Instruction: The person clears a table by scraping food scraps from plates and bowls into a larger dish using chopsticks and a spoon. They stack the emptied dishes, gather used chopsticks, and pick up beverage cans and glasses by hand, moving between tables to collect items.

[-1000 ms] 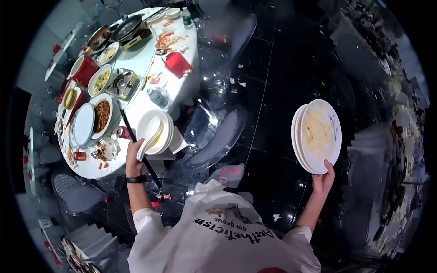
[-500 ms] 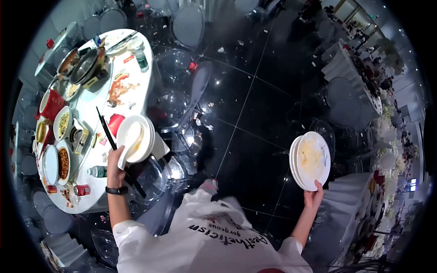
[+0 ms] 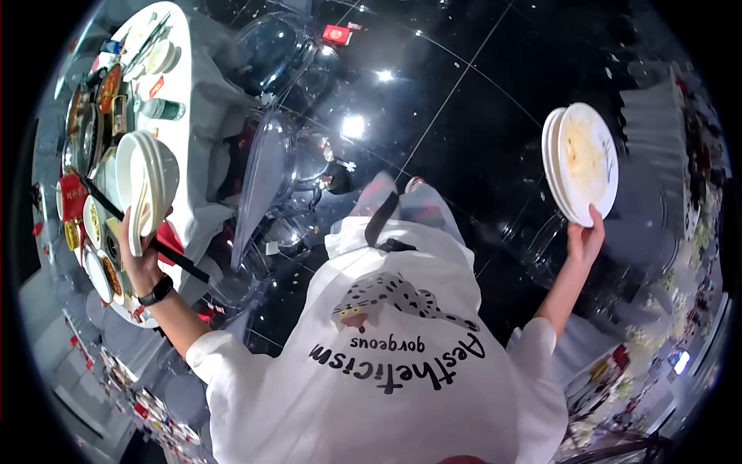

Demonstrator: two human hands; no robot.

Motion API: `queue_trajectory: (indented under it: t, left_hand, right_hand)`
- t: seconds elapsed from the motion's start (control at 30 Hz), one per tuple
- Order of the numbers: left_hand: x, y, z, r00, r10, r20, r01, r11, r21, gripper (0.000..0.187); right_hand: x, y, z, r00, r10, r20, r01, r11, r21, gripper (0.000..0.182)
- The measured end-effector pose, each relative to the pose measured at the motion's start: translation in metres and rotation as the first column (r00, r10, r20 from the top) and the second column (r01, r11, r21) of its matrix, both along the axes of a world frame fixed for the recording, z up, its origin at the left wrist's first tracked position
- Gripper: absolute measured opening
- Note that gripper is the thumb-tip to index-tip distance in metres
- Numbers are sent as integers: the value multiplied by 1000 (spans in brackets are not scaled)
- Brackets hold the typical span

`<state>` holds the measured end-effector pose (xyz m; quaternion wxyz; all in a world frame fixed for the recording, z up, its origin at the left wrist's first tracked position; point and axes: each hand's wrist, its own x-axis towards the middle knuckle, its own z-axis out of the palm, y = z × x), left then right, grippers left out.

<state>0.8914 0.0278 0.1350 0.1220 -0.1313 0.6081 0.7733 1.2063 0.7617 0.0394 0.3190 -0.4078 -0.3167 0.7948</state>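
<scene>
Several bowls (image 3: 156, 174) sit gripped in the left hand (image 3: 143, 269) by the table's right edge (image 3: 179, 68); the right hand (image 3: 586, 238) grips plates (image 3: 589, 158); carrying seems to call for balance.

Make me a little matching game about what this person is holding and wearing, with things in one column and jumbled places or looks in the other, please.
Things:
1. stack of bowls
2. stack of plates
3. wristband
4. shirt

Places and looks:
A. in the right hand, with yellowish smears on the front one
B. black, around the left wrist
C. white, printed with a spotted animal
D. in the left hand

Right pairs: 1-D, 2-A, 3-B, 4-C
</scene>
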Motion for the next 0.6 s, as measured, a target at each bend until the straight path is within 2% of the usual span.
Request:
queue_trajectory:
  t: [0.2,0.33,0.4,0.53,0.6]
  left_hand:
    - [-91,85,-11,949,314,16,-312,946,-85,35]
    - [-188,118,-40,897,442,-6,-441,893,-88,35]
    - [-246,133,-49,859,512,-25,-511,851,-120,34]
    - [-358,170,-68,786,618,-38,-619,785,-34,23]
    - [-410,175,-71,789,611,-64,-614,783,-101,20]
  right_hand:
    - [-264,139,2,972,232,-30,-232,973,-1,52]
    - [-458,192,3,958,282,-51,-283,959,-14,54]
    - [-548,214,5,925,367,-95,-368,930,11,55]
    - [-728,234,31,843,530,-97,-525,848,72,56]
    - [-808,239,39,787,609,-98,-604,793,79,57]
